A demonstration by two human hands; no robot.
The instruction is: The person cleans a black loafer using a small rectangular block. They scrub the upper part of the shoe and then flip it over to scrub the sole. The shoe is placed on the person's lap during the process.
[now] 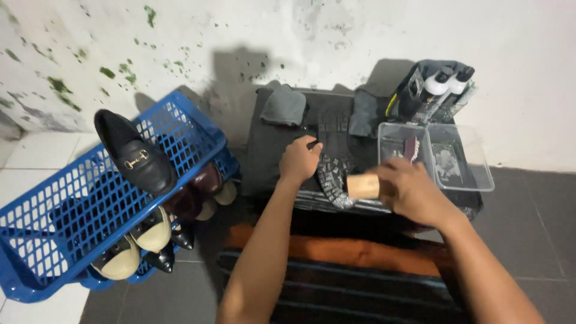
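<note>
One shoe (332, 174) lay sole-up on the dark mat (270, 150), my left hand (298, 159) clenched on it, my right hand (408, 191) grasping a wooden brush (363, 186) at its sole; scrubbing seemed underway, with basket (90, 204) shoes untouched.

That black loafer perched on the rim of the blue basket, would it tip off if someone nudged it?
Probably yes. The black loafer lies slanted across the rim of the blue basket, not flat inside, so a nudge could slide it down onto the other shoes. Its smooth, shiny upper looks slippery. It holds its shape, so it likely lifts stiffly rather than flopping.
</note>
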